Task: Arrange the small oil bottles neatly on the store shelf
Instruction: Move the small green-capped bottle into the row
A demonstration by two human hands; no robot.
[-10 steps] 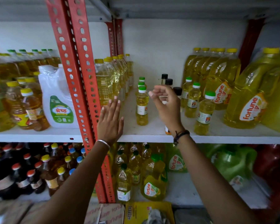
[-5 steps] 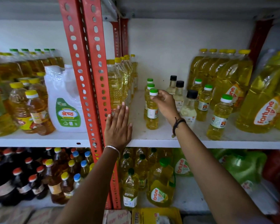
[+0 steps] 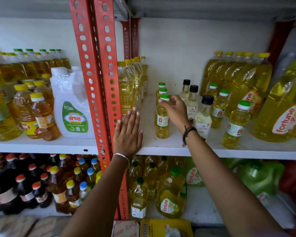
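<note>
Small green-capped oil bottles stand in a row on the white shelf (image 3: 169,147); the front one (image 3: 162,124) has two more behind it (image 3: 162,90). My right hand (image 3: 175,111) pinches the front bottle's neck just under its cap. Three small black-capped bottles (image 3: 202,117) line up to the right of my hand. Further right stand more green-capped small bottles (image 3: 236,124). My left hand (image 3: 128,132) lies flat, fingers spread, against the shelf edge beside the red upright post (image 3: 99,93), holding nothing.
Tall yellow-capped oil bottles (image 3: 126,88) line the left of this bay and large Fortune jugs (image 3: 280,115) fill the right. A white jug (image 3: 72,106) and amber bottles sit in the left bay. The lower shelf holds more bottles.
My right hand came down from the air onto the front green-capped bottle's neck. My left hand settled flat against the shelf edge. The camera moved closer.
</note>
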